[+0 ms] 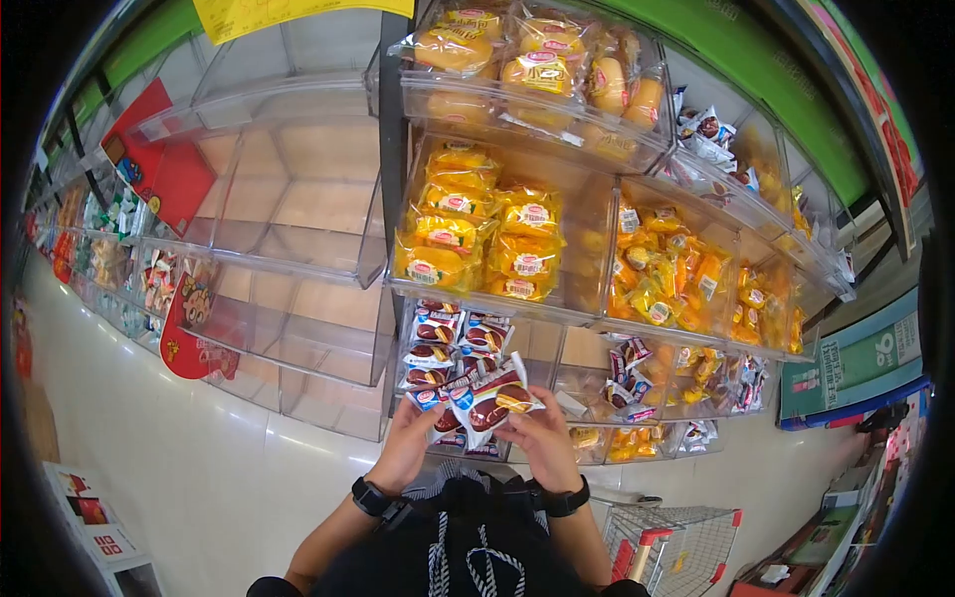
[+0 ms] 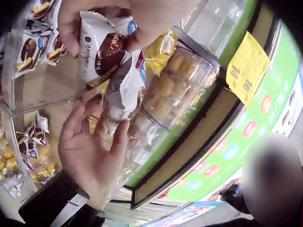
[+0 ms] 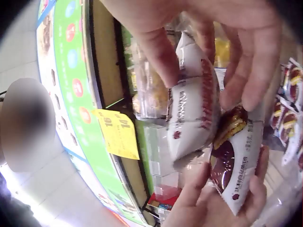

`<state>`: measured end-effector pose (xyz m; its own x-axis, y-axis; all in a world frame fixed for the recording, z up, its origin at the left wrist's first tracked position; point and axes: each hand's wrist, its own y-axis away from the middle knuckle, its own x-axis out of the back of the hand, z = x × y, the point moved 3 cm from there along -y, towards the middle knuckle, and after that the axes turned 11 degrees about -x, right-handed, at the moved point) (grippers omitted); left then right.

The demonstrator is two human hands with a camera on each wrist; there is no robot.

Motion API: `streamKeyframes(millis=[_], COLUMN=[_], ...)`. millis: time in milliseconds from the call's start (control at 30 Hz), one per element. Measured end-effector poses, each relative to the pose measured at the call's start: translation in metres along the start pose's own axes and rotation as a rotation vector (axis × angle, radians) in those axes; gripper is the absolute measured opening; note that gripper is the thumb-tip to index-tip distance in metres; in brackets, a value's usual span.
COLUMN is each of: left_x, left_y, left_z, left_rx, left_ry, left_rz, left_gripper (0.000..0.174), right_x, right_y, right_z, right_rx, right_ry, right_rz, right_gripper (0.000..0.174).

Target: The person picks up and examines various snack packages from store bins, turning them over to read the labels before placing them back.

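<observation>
In the head view, my left hand grips a white packet of chocolate-coated cakes between thumb and fingers. A second such packet is pinched in my right hand, in front of the first and partly covering it. The right wrist view has this second packet edge-on, thumb on one side and fingers on the other. Both packets are sealed, printed with brown cakes. Beyond the hands, matching packets lie stacked in a low clear shelf bin.
Yellow-wrapped breads fill the middle shelf, with bagged buns above. Clear plastic bins stand at the left. Loose small packets lie to the right. A wire shopping cart is near my right side.
</observation>
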<state>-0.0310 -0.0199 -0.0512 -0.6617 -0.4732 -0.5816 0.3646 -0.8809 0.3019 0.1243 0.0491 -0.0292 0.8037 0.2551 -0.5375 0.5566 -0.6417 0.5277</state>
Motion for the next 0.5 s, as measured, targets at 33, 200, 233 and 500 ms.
streamKeyframes(millis=[33,200,233,500], left_x=[0.009,0.032,0.038,0.082], left_y=[-0.002,-0.008,-0.011,-0.003], left_z=[-0.008,-0.022,-0.025,-0.011], left_rx=[-0.038,-0.159,-0.184,-0.155], left_ry=[-0.061,-0.187,-0.182,-0.114], left_rz=[-0.008,-0.056,-0.072,0.237], left_gripper=[0.030,0.032,0.032,0.024], right_x=[0.003,0.014,0.012,0.048], right_y=[-0.005,-0.033,-0.036,-0.146], right_z=[0.009,0.029,0.027,0.045], right_rx=[-0.019,-0.164,-0.167,-0.394], right_ry=[0.031,0.114,0.200,0.056], right_rz=[0.031,-0.026,-0.022,0.016], right_gripper=[0.033,0.024,0.026,0.026])
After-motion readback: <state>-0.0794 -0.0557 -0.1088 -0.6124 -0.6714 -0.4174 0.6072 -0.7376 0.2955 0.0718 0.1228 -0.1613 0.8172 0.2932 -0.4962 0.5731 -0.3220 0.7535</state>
